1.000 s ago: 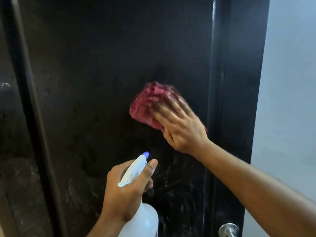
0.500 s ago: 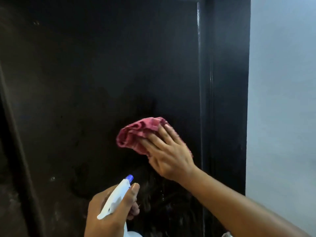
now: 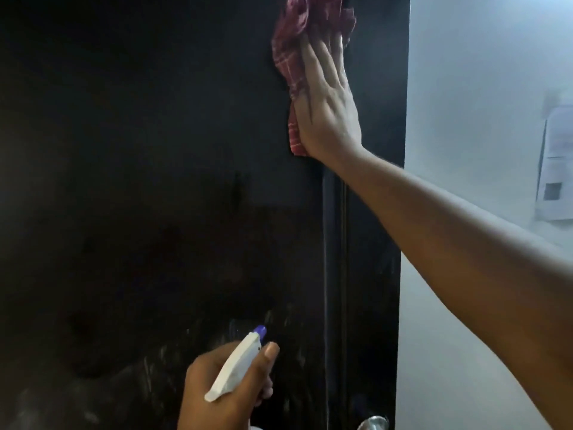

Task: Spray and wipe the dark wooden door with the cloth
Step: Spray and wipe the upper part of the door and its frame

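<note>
The dark wooden door fills most of the head view. High up near its right edge, my right hand presses a red checked cloth flat against the wood with straight fingers. The cloth bunches above and to the left of my fingers. At the bottom middle, my left hand grips a white spray bottle with a purple nozzle pointing up at the door. Wet streaks and droplets show on the door just above the nozzle. The bottle's body is cut off by the frame's bottom edge.
The dark door frame runs down the right side of the door. A metal door knob shows at the bottom. Right of the frame stands a pale wall with a paper sheet stuck on it.
My right hand has slid the cloth upward along the door's right side, from mid-height to the top. My left hand still holds the spray bottle low in the view.
</note>
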